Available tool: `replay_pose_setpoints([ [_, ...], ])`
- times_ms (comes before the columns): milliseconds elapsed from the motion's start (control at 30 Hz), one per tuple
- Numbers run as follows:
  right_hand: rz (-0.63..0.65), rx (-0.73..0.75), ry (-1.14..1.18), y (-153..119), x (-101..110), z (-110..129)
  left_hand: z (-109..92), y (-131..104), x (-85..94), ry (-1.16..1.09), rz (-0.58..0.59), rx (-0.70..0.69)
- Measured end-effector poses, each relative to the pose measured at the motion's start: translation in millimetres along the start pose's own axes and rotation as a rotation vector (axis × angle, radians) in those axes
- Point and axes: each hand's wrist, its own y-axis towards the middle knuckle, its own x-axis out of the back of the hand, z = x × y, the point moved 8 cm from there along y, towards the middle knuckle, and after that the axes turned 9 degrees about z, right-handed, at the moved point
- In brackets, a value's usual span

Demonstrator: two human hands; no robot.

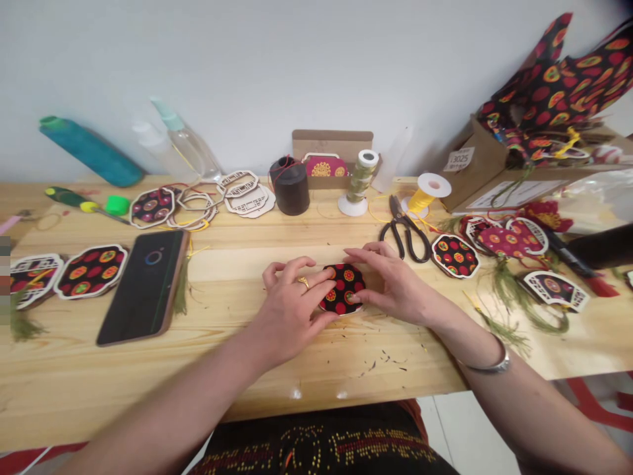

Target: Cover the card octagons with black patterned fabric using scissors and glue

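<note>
A small plaque (349,277) with scalloped edges, covered in black cloth with red and orange flowers, lies on the table between my hands. My left hand (291,300) rests over its left side, fingertips pressing the cloth and thumb at the near edge. From the right, my right hand (393,284) grips it, thumb on the cloth and fingers curled by the far edge. A pale rim shows along the plaque's near side. Just beyond my right hand lie black-handled scissors (406,231). A similar floral plaque (455,256) sits to their right.
A phone (143,287) lies on the left, near more plaques (91,271). Along the wall stand a black thread spool (290,186), a green thread cone (362,183) and a yellow spool (428,193). A cardboard box (462,161) holds patterned cloth. Tasselled ornaments (556,290) lie right.
</note>
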Motion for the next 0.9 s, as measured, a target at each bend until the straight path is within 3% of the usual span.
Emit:
replay_pose_setpoints([
  [367, -0.033, 0.049, -0.037, -2, 4, 4, 0, 0, -2.7, -0.033, 0.092, -0.037],
  [533, 0.029, 0.040, -0.014, -2, 1, 5, -2, 1, -9.2, 0.006, 0.145, -0.049],
  [900, 0.037, 0.004, -0.052, -2, 2, 5, -4, 0, -9.9, 0.048, 0.127, -0.035],
])
